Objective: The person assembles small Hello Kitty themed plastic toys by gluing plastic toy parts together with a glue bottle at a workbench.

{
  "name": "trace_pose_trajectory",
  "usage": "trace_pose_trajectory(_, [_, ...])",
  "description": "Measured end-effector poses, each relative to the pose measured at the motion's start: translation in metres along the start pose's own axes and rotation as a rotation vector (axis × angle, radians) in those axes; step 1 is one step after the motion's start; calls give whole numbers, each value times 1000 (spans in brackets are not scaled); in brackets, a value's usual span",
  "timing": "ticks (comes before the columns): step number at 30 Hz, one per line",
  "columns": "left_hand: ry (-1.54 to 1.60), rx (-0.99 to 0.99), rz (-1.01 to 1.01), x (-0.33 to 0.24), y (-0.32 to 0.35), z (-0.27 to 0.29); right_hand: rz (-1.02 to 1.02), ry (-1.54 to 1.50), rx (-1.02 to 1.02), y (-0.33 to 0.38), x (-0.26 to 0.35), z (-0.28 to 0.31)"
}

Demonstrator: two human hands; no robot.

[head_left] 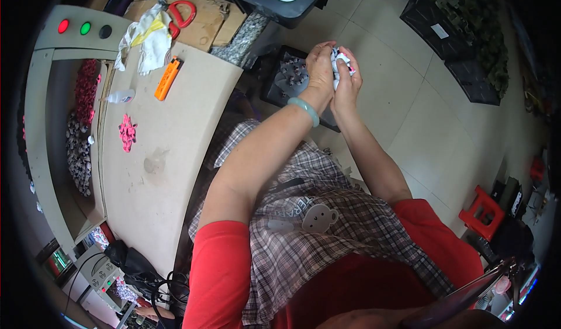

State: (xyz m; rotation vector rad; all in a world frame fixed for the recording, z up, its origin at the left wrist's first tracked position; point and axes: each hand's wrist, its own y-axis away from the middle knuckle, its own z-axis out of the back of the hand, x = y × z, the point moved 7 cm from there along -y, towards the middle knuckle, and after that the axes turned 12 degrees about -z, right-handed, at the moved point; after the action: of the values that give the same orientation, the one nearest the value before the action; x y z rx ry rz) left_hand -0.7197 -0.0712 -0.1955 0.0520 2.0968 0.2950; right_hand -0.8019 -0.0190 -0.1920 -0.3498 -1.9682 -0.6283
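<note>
My left hand [320, 66] and my right hand [349, 79] are raised together in front of me, fingers closed around a small white and dark bundle of soft pieces [339, 62]. A pale green bangle [305, 110] circles my left wrist. Below the hands sits a black crate [279, 83] with grey flower-shaped pieces in it. I cannot tell the bundle's exact make-up, as my fingers cover most of it.
A beige worktable [169, 136] at left carries a pink flower piece [127, 133], an orange lighter-like tool [167, 78], a small clear bottle [121, 97], white cloth [146, 40] and red scissors [182, 14]. Black crates [461, 31] stand on the tiled floor. A red stool [482, 212] is at right.
</note>
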Motion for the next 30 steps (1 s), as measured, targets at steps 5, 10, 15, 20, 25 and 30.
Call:
trace_pose_trajectory(5, [-160,166,70,20,-28,18,-218,-114,-44,-46,-60,32])
trace_pose_trajectory(10, [-171,276,244,30,-21,20,-184,38,31,-73,-93,71])
trace_pose_trajectory(15, [-197,292,187,-4,-12,32,-229,307,66,-66,-107,93])
trace_pose_trajectory(20, [-298,292,185,-66,28,58,-297,432,123,-38,-133,103])
trace_pose_trajectory(25, [-281,288,276,-142,78,52,-384,428,79,-15,-157,156])
trace_pose_trajectory(30, [-398,360,124,-255,143,93,-378,540,324,35,-159,142])
